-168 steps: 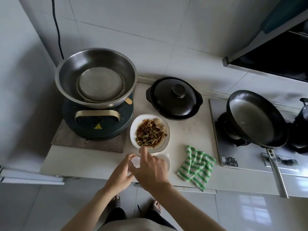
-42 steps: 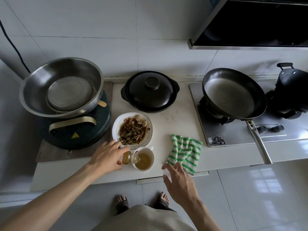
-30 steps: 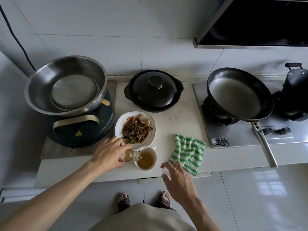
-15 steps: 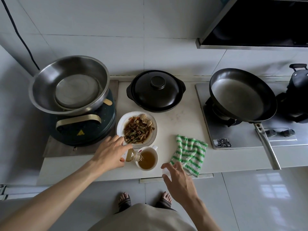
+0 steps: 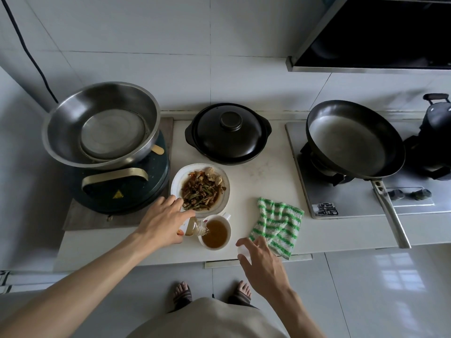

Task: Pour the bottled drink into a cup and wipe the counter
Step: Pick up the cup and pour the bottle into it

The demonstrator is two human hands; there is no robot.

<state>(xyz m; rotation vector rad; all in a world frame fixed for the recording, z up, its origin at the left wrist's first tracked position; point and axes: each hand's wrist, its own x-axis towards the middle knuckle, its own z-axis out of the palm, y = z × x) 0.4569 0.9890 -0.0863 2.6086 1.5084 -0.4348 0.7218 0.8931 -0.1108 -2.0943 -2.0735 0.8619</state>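
Surface (image 5: 266,172): pale, stone-look, running along a white tiled wall. At its left end a brown mat (image 5: 80,220) lies flat, carrying a dark round cooker (image 5: 136,189). A black lidded clay pot (image 5: 228,134) stands at the rear centre. In front of it sits a white plate of food (image 5: 201,187), and just in front of that plate a white cup (image 5: 216,232) holding amber liquid, near the front edge. A green-and-white striped cloth (image 5: 278,224) lies crumpled to the right of the cup, apart from it. A steel gas hob (image 5: 353,206) occupies the right end.
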